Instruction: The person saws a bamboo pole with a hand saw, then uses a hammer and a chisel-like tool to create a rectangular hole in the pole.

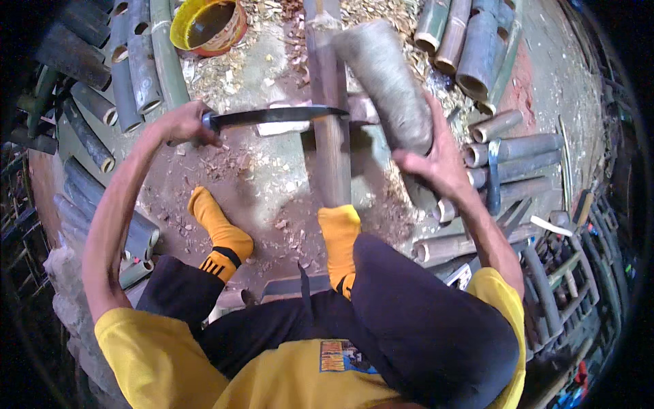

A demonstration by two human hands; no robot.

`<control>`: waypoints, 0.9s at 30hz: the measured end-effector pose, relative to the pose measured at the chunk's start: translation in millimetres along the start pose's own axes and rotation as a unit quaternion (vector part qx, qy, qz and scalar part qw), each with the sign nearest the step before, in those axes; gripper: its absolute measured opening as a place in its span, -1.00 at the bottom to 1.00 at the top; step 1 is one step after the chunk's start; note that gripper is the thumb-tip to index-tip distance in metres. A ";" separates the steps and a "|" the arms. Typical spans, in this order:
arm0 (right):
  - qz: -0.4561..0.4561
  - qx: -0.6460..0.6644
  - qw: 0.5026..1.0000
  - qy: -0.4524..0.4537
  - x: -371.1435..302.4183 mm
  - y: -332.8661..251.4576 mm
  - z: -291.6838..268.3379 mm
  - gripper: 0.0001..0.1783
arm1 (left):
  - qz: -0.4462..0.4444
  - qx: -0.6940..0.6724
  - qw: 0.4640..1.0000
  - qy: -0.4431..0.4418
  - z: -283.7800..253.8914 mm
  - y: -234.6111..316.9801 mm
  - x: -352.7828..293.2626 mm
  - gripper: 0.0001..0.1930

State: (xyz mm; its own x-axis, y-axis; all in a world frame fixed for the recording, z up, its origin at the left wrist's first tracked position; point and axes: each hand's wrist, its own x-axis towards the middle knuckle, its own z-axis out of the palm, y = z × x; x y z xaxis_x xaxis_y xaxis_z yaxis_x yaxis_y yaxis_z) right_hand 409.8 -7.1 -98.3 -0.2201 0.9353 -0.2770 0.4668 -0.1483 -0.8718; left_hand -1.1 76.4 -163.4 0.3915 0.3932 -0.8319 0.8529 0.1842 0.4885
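Machete (pixel 276 115), probably stiff, best held by its handle, gripped in left hand (pixel 191 124); right hand (pixel 441 165) grips heavy-looking wooden club (pixel 387 78); bamboo pole (pixel 333 160) between hands.

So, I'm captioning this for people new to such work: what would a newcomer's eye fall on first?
Probably the long dark blade in the left hand, across the brown pole near the centre. Next comes the thick grey block in the right hand, just right of the pole. Bright orange socks stand out below, one at the pole's near end, as does a yellow-and-red bucket at upper left.
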 end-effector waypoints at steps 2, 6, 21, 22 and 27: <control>0.029 -0.024 0.998 0.049 -4.9 2.3 -10.1 0.07 | -0.007 0.056 0.997 0.056 27.2 -20.6 7.8 -0.69; 0.032 -0.052 0.989 0.132 -25.2 10.9 -0.9 0.04 | 0.039 -0.036 0.957 0.286 140.5 -72.9 14.7 -0.69; 0.199 -0.049 0.975 0.085 -100.4 59.2 86.8 -0.10 | 0.136 0.295 0.865 0.382 115.1 -21.4 -45.5 -0.82; 0.192 -0.055 0.976 0.089 -99.9 61.7 87.9 -0.13 | 0.143 0.298 0.863 0.382 113.9 -22.1 -44.8 -0.82; 0.182 -0.044 0.978 0.087 -95.9 66.7 87.8 -0.13 | 0.143 0.321 0.857 0.376 111.0 -30.1 -41.8 -0.73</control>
State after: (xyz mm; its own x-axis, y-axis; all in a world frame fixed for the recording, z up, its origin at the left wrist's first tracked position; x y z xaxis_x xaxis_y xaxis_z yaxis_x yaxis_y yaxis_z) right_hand 386.8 -134.9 -165.4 0.1196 0.8669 -0.4840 0.5609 -0.4612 -0.6875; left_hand -4.8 -45.6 -172.6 0.4895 0.8532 -0.1799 0.8677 -0.4563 0.1973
